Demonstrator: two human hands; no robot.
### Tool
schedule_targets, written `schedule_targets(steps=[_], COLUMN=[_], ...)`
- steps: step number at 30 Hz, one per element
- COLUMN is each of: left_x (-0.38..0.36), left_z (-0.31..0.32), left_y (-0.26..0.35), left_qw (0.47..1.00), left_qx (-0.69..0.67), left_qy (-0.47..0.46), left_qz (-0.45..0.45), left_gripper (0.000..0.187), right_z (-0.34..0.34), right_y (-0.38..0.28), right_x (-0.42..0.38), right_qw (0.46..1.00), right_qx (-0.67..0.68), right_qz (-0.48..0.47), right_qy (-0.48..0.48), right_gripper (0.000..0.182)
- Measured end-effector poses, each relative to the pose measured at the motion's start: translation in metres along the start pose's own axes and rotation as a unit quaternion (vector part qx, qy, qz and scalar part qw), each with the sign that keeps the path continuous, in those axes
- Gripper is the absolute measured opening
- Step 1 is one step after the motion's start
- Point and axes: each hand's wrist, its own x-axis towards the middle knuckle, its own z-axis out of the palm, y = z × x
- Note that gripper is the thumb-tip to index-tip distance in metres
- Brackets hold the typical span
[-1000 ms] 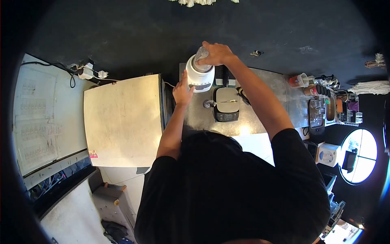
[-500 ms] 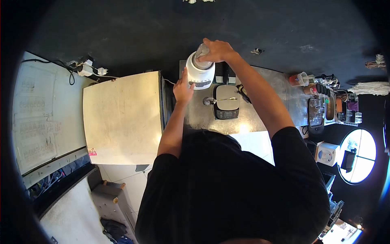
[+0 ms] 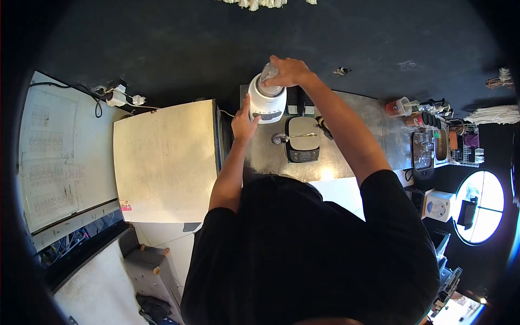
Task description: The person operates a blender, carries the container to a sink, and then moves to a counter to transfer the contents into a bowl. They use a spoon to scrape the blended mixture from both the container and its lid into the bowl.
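Note:
A white blender base (image 3: 267, 106) stands at the back of the metal counter, with a clear jar (image 3: 269, 72) on top. My right hand (image 3: 287, 72) is wrapped round the jar. Against the left side and front buttons of the base rests my left hand (image 3: 244, 123), its fingers apart and a digit at the control panel. Just in front lies a kitchen scale (image 3: 303, 138), with a metal spoon (image 3: 304, 135) across it. The spoon's end reaches a small round item (image 3: 279, 138) beside the scale.
A pale board-like top (image 3: 165, 162) stands left of the metal counter (image 3: 346, 157). Cups (image 3: 398, 106), a sink (image 3: 441, 145) and a dish rack (image 3: 466, 143) are at the right. A plug and cables (image 3: 116, 96) hang at the left wall.
The whole view has shifted slightly, so the counter items sit a little lower. Both hands keep their places on the blender and jar.

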Motion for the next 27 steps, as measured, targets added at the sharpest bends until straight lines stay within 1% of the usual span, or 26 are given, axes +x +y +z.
schedule_targets(steps=[2,5,10,12,14,16,18,22,24,25,27], left_x=[0.001,0.002,0.006,0.006,0.005,0.005,0.005,0.0,-0.002,-0.004,-0.006], left_z=[-0.002,-0.006,-0.013,-0.017,-0.018,-0.018,-0.019,-0.008,-0.001,0.002,0.008], left_y=[-0.001,-0.005,0.001,0.004,0.004,0.004,0.003,0.003,0.004,0.006,0.009], left_qw=[1.0,0.999,0.998,0.995,0.996,0.997,0.997,0.998,0.999,0.999,1.0], left_qx=[-0.007,-0.009,0.023,0.04,0.034,0.027,-0.001,-0.004,-0.007,-0.007,0.009], left_qy=[-0.012,-0.034,-0.036,-0.064,-0.056,-0.044,-0.056,-0.045,-0.023,-0.024,0.013], left_qz=[-0.012,-0.029,-0.041,-0.07,-0.065,-0.058,-0.049,-0.036,-0.033,-0.032,-0.023], left_gripper=[0.1,0.097,0.092,0.092,0.092,0.092,0.097,0.104,0.111,0.111,0.114], right_z=[0.0,0.0,-0.003,-0.003,-0.006,-0.003,-0.001,0.002,0.003,0.0,-0.004], right_y=[0.0,0.0,-0.001,-0.002,-0.004,-0.003,-0.002,0.0,-0.001,-0.002,-0.004], right_x=[-0.001,-0.002,-0.002,-0.002,-0.004,-0.002,0.0,0.003,0.001,-0.001,-0.002], right_qw=[1.0,1.0,1.0,1.0,1.0,1.0,1.0,1.0,1.0,1.0,1.0], right_qx=[-0.003,0.01,0.012,0.013,0.008,0.004,0.0,-0.002,-0.002,0.004,0.01], right_qz=[-0.017,-0.012,-0.008,-0.009,0.013,0.011,0.008,0.006,0.005,0.009,0.014], right_qy=[0.019,0.023,0.011,0.006,-0.011,-0.005,0.004,0.016,0.021,0.012,0.003], right_gripper=[0.104,0.103,0.104,0.104,0.101,0.1,0.1,0.099,0.1,0.1,0.1])
